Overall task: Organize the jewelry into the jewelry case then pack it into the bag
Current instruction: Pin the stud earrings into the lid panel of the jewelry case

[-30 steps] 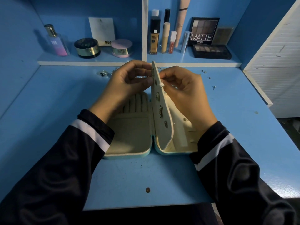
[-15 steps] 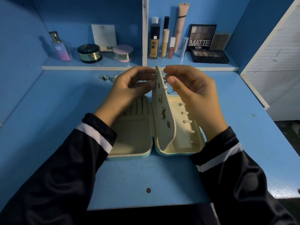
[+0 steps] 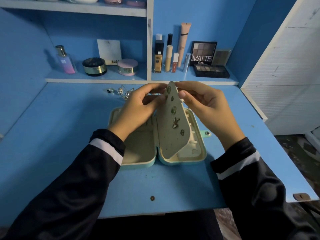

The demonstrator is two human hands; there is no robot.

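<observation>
On the desk (image 3: 69,135), at the back left, a ring and other loose jewelry (image 3: 121,92) lie waiting, so the organizing step looks only partly done. The left hand (image 3: 138,108) is raised over the left half of the open jewelry case (image 3: 138,149), its fingers (image 3: 156,86) curled and pinching the top corner of the earring panel (image 3: 173,135). The panel stands nearly upright from the case's spine and has several earrings (image 3: 175,122) pinned along it. The right hand (image 3: 207,106) pinches the same corner from the other side, above the half with the row of hooks (image 3: 189,124). Whether a stud or backing sits between the fingertips is too small to tell. The step in hand appears to be fastening an earring at the top hole. Next would be to let go, reach for the loose pieces and place them. No bag is in view.
</observation>
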